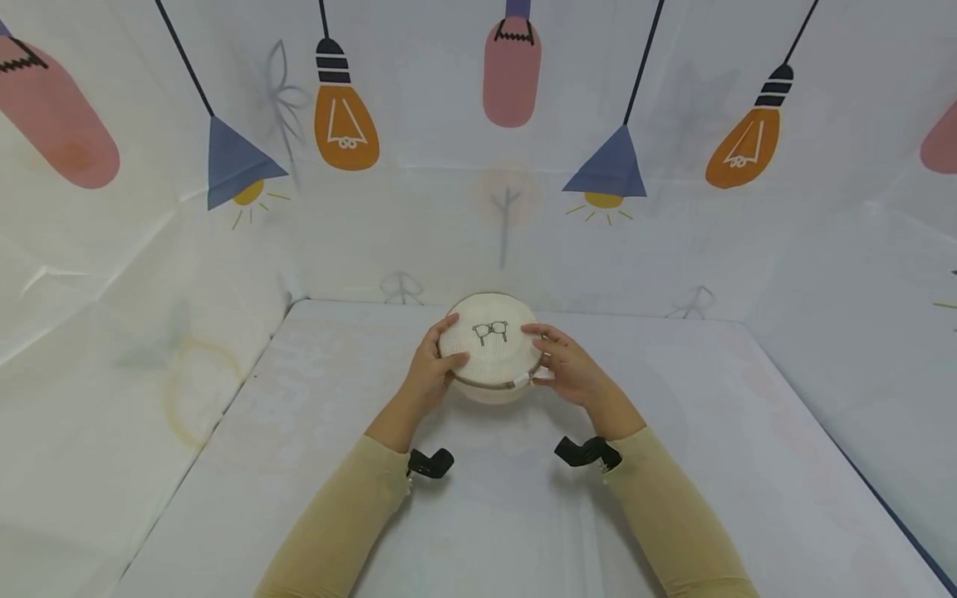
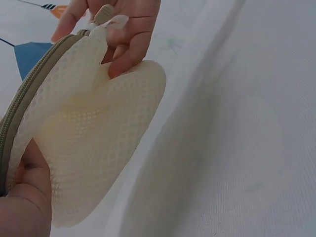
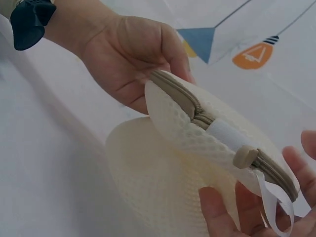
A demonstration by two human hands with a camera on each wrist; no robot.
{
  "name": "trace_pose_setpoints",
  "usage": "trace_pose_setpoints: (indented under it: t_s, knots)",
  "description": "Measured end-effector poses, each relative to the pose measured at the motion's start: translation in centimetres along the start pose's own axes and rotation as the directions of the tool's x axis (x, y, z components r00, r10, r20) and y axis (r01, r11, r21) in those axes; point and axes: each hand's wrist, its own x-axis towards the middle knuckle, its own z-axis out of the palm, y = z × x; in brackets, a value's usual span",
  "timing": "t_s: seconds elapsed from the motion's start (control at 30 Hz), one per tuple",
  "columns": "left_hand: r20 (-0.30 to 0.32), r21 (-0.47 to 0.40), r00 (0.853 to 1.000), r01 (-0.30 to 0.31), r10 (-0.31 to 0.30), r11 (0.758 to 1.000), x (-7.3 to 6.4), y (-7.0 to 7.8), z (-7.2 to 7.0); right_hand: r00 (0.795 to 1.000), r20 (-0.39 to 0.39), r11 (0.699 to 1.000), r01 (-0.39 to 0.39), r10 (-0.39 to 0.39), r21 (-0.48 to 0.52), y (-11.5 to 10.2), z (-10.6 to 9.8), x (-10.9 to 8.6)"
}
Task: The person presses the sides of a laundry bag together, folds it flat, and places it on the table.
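One round, cream-white mesh bag with a beige zipped rim (image 1: 489,349) is held between two bare hands at the far middle of the white tabletop (image 1: 486,515). From where I stand, the person's left hand (image 1: 426,378) grips its left edge, fingers curled about the rim and thumb laid on the flat top. The right hand (image 1: 571,370) takes the right edge, its fingers parted only by the bag's thickness, some on the top and some on the soft mesh side. So the bag sits within both sets of fingers, touching each; whether its underside touches the tabletop, I can't tell.

I count one black line drawing of glasses (image 1: 491,332) on the top, one beige zip (image 3: 180,98), one small white fabric tag (image 3: 229,134) and one looped white ribbon (image 3: 269,202), these last two beside the right fingers. Nearer, two tan sleeves (image 1: 344,515) end by two black wrist pieces (image 1: 431,463). The white sheet wall (image 1: 441,208) beyond carries two blue lampshades (image 1: 609,166) and two orange bulbs (image 1: 346,129).
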Motion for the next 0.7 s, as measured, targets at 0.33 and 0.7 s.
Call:
trace_pose_setpoints:
  t_s: [0.33, 0.7]
  knots:
    - [0.037, 0.049, 0.995, 0.092, -0.094, 0.995, 0.18, -0.26, -0.23, 0.999, -0.031, 0.998, 0.016, -0.017, -0.062, 0.5, -0.29, 0.62]
    - [0.028, 0.101, 0.998, 0.06, -0.064, 0.993, 0.45, -0.36, -0.04, 0.993, -0.114, 0.999, 0.02, -0.015, 0.042, 0.63, -0.25, 0.58]
